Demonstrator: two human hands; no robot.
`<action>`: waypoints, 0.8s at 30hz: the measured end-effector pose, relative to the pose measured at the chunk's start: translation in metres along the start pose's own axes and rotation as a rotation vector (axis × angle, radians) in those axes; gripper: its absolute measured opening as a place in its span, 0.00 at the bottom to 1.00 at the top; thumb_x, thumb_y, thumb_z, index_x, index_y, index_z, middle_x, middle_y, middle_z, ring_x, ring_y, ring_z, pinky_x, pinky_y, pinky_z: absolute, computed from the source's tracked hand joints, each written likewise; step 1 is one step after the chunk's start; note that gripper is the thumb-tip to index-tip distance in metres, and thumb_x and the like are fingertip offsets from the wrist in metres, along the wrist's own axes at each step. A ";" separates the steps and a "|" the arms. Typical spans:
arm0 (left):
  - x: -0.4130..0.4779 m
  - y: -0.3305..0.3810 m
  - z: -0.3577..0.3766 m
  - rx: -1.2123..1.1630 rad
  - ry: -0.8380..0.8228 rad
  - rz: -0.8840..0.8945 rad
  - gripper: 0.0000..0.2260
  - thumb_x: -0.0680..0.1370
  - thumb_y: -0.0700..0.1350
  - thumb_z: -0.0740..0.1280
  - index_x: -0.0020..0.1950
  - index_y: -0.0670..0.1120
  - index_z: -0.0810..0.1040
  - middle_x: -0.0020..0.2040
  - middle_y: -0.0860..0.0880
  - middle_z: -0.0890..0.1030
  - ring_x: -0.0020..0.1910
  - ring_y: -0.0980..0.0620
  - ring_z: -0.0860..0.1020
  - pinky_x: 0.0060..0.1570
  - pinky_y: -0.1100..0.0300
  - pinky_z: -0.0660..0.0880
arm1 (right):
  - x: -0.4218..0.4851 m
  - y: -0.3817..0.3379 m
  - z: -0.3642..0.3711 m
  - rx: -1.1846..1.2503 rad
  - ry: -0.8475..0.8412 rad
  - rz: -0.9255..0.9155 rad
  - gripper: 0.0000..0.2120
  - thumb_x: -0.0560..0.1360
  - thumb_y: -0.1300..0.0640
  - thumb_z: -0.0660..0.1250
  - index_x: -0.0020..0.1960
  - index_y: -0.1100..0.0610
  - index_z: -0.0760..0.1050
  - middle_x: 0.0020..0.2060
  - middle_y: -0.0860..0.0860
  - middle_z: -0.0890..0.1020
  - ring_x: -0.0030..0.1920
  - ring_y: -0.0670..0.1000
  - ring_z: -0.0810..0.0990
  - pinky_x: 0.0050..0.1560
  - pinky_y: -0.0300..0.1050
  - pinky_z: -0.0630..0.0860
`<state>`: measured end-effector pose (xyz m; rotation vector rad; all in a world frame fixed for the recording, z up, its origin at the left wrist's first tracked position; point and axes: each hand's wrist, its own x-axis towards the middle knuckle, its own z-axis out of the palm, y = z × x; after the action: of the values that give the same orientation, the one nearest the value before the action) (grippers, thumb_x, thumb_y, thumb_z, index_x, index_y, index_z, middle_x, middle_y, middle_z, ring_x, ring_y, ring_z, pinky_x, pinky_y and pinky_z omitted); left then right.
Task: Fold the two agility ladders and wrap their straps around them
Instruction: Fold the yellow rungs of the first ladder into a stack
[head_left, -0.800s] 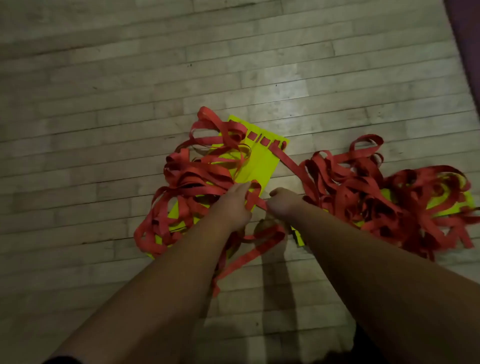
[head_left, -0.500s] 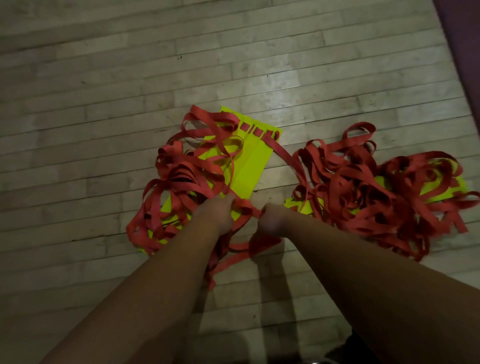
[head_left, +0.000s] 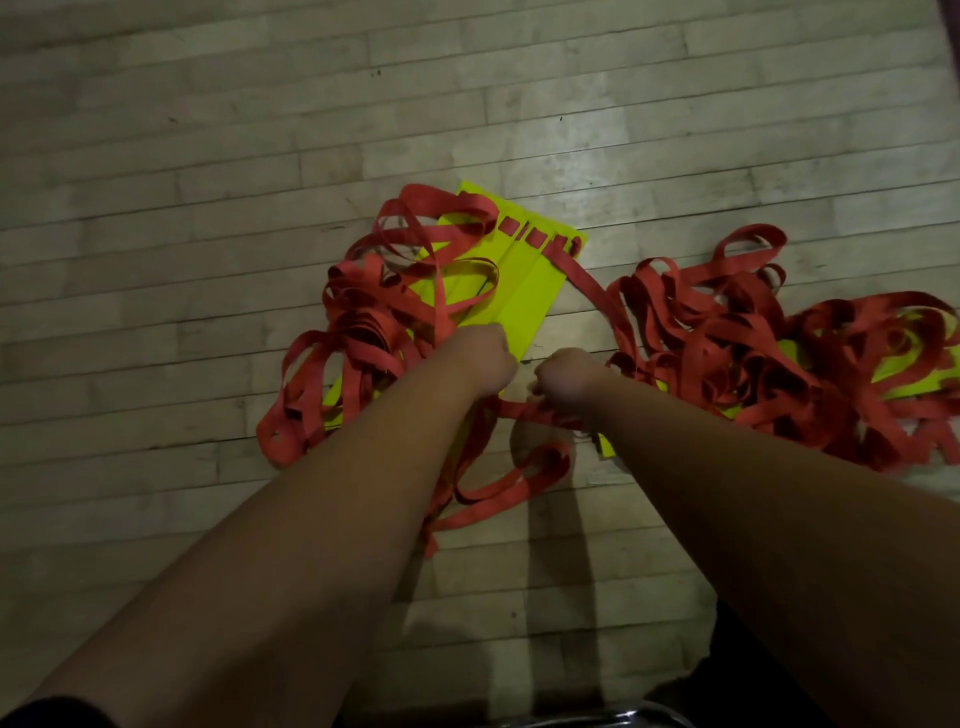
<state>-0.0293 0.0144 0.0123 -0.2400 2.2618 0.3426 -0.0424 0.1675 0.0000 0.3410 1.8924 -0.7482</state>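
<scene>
Agility ladders (head_left: 524, 291), two, lie tangled; left hand (head_left: 483, 358) and right hand (head_left: 563, 376) fingers clench red straps (head_left: 519, 410).

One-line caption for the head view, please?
Left hand and right hand grip a red strap between left ladder and right ladder, both tangled on wooden floor.

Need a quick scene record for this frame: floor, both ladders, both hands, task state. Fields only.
surface: wooden floor
left ladder: loose tangled heap, straps lying over stacked yellow rungs
right ladder: loose tangled heap, rungs mostly buried
left hand: fingers curled at the rungs' near end; what it grips is hidden
right hand: grips a red strap that runs toward the left hand
task state: neither ladder folded or wrapped
</scene>
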 end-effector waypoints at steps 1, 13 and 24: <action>0.001 0.000 0.000 -0.050 0.016 0.031 0.17 0.85 0.46 0.66 0.72 0.41 0.77 0.73 0.38 0.76 0.70 0.36 0.76 0.65 0.47 0.76 | 0.001 -0.001 -0.002 0.013 0.029 -0.004 0.17 0.86 0.62 0.62 0.72 0.66 0.77 0.65 0.63 0.83 0.65 0.65 0.84 0.57 0.53 0.85; -0.007 -0.045 0.001 -0.009 0.079 -0.380 0.22 0.84 0.44 0.68 0.78 0.43 0.73 0.77 0.41 0.75 0.75 0.37 0.77 0.66 0.43 0.78 | -0.005 0.003 0.016 -0.319 -0.151 0.013 0.10 0.85 0.63 0.64 0.59 0.66 0.82 0.53 0.64 0.84 0.55 0.62 0.87 0.57 0.53 0.84; -0.002 -0.101 -0.024 -0.351 0.202 -0.592 0.69 0.68 0.63 0.86 0.89 0.52 0.36 0.88 0.34 0.42 0.85 0.28 0.55 0.81 0.30 0.59 | 0.005 -0.012 0.016 -0.055 -0.121 -0.004 0.12 0.86 0.59 0.62 0.54 0.65 0.81 0.50 0.60 0.88 0.46 0.59 0.89 0.46 0.54 0.86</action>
<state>-0.0168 -0.0890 0.0124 -1.1398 2.1850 0.4049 -0.0398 0.1473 -0.0048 0.2526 1.7959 -0.7027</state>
